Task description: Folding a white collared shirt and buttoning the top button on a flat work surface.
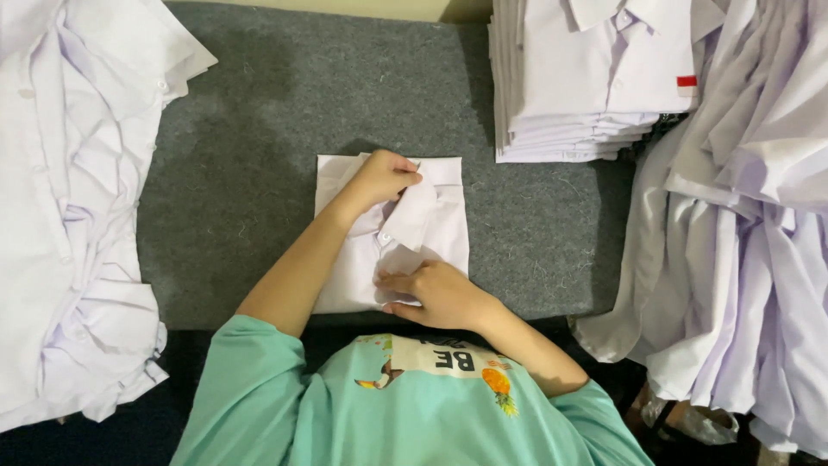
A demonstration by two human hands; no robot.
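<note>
A folded white shirt [435,224] lies on the grey felt table top [250,173] directly in front of me. My left hand [379,179] reaches to its far end and is closed on the collar. My right hand [438,293] rests on the near part of the shirt, its fingers pinching the fabric by the button strip. My teal shirt fills the bottom of the view and hides the table's near edge.
A neat stack of folded white shirts [586,86] stands at the far right of the table. A loose pile of white shirts [750,242] hangs down on the right. Another heap of white shirts [69,216] covers the left side.
</note>
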